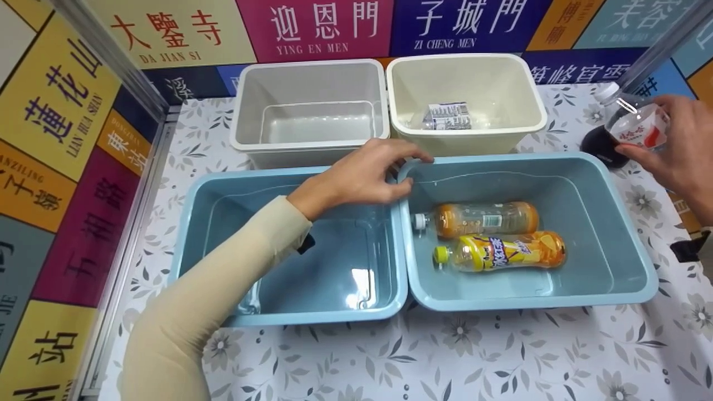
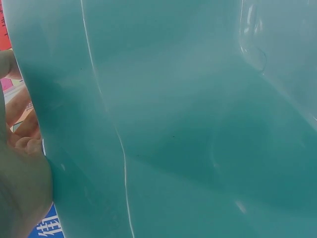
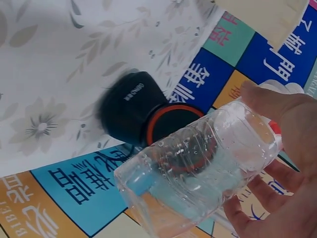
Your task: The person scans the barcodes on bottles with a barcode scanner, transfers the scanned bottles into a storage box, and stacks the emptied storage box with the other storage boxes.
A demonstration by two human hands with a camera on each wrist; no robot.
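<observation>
My right hand grips a clear plastic bottle with a white cap and a red and white label, tilted beyond the right blue bin. In the right wrist view the bottle looks empty of drink, with droplets inside. Fingers and thumb bend round it. My left hand rests at the rims where the two blue bins meet, its fingers loosely bent. In the left wrist view this hand is partly cut off beside a blue-green bin wall. The right blue bin holds an orange-ended bottle and a yellow-labelled drink bottle.
The left blue bin has a clear item at its front left. Behind stand a grey bin and a cream bin, the latter with a crumpled printed wrapper. A black object with an orange ring stands near the table edge.
</observation>
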